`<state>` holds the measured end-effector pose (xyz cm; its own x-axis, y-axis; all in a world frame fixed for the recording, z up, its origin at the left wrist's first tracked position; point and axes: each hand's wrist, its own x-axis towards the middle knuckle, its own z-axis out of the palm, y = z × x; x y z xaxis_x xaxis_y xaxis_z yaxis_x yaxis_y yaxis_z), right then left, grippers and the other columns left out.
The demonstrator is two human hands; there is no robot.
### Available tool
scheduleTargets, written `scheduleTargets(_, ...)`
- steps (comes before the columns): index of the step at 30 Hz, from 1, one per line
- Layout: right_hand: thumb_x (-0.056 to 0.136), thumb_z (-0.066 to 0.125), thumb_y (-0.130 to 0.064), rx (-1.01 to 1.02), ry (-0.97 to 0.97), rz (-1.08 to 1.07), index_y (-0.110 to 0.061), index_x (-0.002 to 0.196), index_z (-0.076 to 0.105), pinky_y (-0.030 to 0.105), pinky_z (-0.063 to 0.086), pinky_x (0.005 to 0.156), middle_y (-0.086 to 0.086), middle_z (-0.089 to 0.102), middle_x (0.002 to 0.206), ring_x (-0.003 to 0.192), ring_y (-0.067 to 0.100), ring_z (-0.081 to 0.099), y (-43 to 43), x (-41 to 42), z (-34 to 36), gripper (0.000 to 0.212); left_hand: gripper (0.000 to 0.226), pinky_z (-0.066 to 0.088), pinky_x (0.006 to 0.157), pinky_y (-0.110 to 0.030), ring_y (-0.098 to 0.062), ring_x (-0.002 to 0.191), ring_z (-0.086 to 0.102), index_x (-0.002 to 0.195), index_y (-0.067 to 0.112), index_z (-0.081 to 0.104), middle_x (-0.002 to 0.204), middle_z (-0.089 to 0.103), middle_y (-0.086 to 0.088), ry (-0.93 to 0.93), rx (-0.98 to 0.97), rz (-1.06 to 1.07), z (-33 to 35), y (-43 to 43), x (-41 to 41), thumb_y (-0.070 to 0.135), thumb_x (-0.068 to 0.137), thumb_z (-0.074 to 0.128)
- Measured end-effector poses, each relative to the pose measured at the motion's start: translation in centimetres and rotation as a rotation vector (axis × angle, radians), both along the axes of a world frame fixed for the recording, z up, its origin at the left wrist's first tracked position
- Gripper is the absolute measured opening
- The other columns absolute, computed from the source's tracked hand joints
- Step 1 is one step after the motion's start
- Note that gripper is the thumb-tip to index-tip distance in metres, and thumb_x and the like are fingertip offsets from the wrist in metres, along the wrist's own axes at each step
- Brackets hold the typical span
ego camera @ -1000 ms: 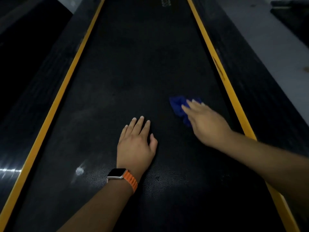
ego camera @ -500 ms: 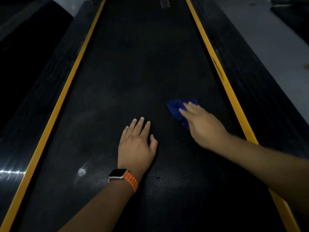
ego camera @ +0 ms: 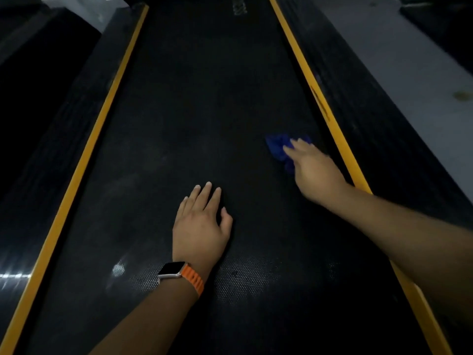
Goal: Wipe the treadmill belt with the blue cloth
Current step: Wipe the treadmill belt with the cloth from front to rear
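Note:
The black textured treadmill belt [ego camera: 199,103] runs away from me between two yellow stripes. A crumpled blue cloth [ego camera: 277,147] lies on the belt near its right side. My right hand [ego camera: 313,171] presses on the cloth with straight fingers and covers its near part. My left hand [ego camera: 201,224] rests flat on the belt at the centre, fingers spread, with a watch on an orange strap at the wrist.
Yellow stripes [ego camera: 332,121] and black side rails [ego camera: 378,119] border the belt on both sides. Grey floor [ego camera: 419,60] lies beyond the right rail. A dark machine body [ego camera: 30,80] stands at the left.
My right hand has slid the blue cloth slightly away from me and towards the right stripe. My left hand has stayed in place on the belt.

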<state>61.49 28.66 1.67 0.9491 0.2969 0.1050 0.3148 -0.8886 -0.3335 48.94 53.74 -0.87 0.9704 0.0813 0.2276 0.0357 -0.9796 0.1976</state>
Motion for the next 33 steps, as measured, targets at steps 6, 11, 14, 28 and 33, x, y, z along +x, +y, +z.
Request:
scheduleTargets(6, 0.096, 0.044, 0.001, 0.0, 0.11, 0.228, -0.02, 0.151, 0.031, 0.023, -0.001, 0.119, -0.006, 0.017, 0.159, 0.149, 0.009, 0.007, -4.3, -9.7, 0.6, 0.061, 0.056, 0.035, 0.121, -0.049, -0.028, 0.147, 0.043, 0.142, 0.014, 0.06, 0.154, 0.052, -0.008, 0.0, 0.004, -0.001, 0.0, -0.2, -0.1, 0.041, 0.099, 0.037)
scheduleTargets(11, 0.094, 0.051, -0.005, -0.014, 0.079, -0.093, -0.011, 0.152, 0.033, 0.035, 0.013, 0.122, 0.013, 0.024, 0.16, 0.148, 0.028, 0.021, -0.6, 4.4, 1.1, 0.061, 0.057, 0.034, 0.121, -0.048, -0.026, 0.147, 0.042, 0.142, 0.016, 0.061, 0.155, 0.051, -0.006, 0.0, -0.005, 0.001, 0.1, -0.1, 0.1, 0.043, 0.098, 0.035)
scheduleTargets(14, 0.094, 0.053, -0.007, -0.001, 0.085, -0.235, -0.009, 0.152, 0.031, 0.037, 0.014, 0.122, 0.014, 0.024, 0.16, 0.148, 0.029, 0.02, 1.0, 7.3, 1.1, 0.062, 0.056, 0.035, 0.121, -0.048, -0.026, 0.147, 0.043, 0.141, 0.016, 0.062, 0.154, 0.052, -0.006, -0.021, -0.013, 0.006, 0.0, 0.0, 0.1, 0.042, 0.098, 0.037)
scheduleTargets(28, 0.092, 0.05, -0.004, -0.045, 0.041, -0.061, -0.005, 0.147, 0.039, 0.041, 0.016, 0.122, 0.017, 0.031, 0.156, 0.146, 0.034, 0.025, -0.6, -1.4, 0.6, 0.056, 0.056, 0.033, 0.122, -0.046, -0.027, 0.147, 0.043, 0.142, 0.015, 0.061, 0.154, 0.052, -0.007, -0.013, 0.024, 0.0, 0.0, -0.2, 0.0, 0.041, 0.1, 0.036)
scheduleTargets(33, 0.09, 0.05, -0.021, -0.111, -0.02, -0.249, -0.004, 0.143, 0.04, 0.045, 0.023, 0.118, 0.019, 0.036, 0.151, 0.141, 0.035, 0.03, 12.5, 4.9, 0.7, 0.057, 0.055, 0.037, 0.12, -0.047, -0.028, 0.144, 0.047, 0.139, 0.015, 0.064, 0.151, 0.055, -0.008, -0.041, 0.019, 0.006, -0.1, -0.1, 0.1, 0.04, 0.097, 0.038)
